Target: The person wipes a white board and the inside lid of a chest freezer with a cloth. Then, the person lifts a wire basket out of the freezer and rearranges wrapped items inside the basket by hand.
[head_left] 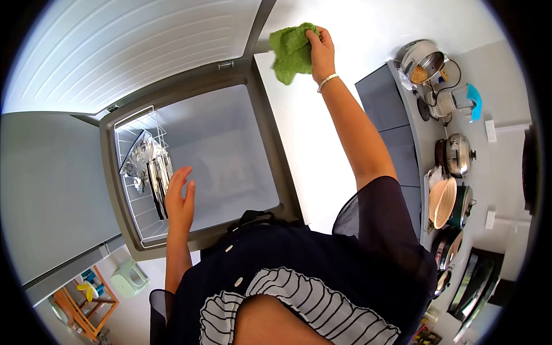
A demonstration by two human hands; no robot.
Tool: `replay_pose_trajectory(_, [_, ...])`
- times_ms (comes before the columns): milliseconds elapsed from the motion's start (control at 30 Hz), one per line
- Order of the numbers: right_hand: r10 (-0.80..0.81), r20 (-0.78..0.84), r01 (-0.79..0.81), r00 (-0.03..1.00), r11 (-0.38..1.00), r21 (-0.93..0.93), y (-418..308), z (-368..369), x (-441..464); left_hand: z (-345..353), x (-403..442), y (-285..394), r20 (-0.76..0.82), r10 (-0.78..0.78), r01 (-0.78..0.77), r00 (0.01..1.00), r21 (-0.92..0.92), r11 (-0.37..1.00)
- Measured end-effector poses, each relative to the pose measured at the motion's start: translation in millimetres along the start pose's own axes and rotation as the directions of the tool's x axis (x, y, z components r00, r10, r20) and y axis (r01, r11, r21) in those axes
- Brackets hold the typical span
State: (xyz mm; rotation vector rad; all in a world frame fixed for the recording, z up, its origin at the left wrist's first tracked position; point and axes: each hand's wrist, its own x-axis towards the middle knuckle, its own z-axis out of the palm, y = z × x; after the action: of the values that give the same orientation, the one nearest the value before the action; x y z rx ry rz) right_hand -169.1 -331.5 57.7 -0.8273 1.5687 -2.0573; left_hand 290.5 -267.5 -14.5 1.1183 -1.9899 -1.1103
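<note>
The right hand (323,53), at the upper centre of the frame, has its grip clamped on a green cloth (294,52), which hangs off to the left of the fingers. The left hand (180,198), left of centre, has thumb and fingers apart and holds nothing; it is over the open freezer (265,123), near the silver packs (141,158) in a wire basket (136,213). The raised lid (132,52) fills the upper left. At the right, a bench (424,138) carries a steel pot (458,155) and a tan bowl (443,202).
</note>
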Motion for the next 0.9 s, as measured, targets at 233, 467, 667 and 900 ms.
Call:
replay_pose_trajectory(233, [0.028, 0.327, 0.187, 0.945, 0.774, -0.605, 106, -26, 21, 5, 1, 16, 0.018, 0.032, -0.032, 0.999, 0.015, 0.999])
replay_pose_trajectory(467, [0.49, 0.379, 0.134, 0.785, 0.463, -0.876, 63, -28, -60, 1, -18, 2, -0.016, -0.023, 0.023, 1.0, -0.026, 0.999])
replay_pose_trajectory(667, [0.678, 0.393, 0.063, 0.621, 0.457, -0.887, 11, -70, -151, 10, -22, 0, 0.09, 0.008, -0.002, 0.996, -0.065, 0.998])
replay_pose_trajectory(900, [0.849, 0.334, -0.101, 0.41, 0.406, -0.908, -42, -133, -284, 27, -12, 6, 0.251, 0.134, -0.102, 0.959, -0.139, 0.985])
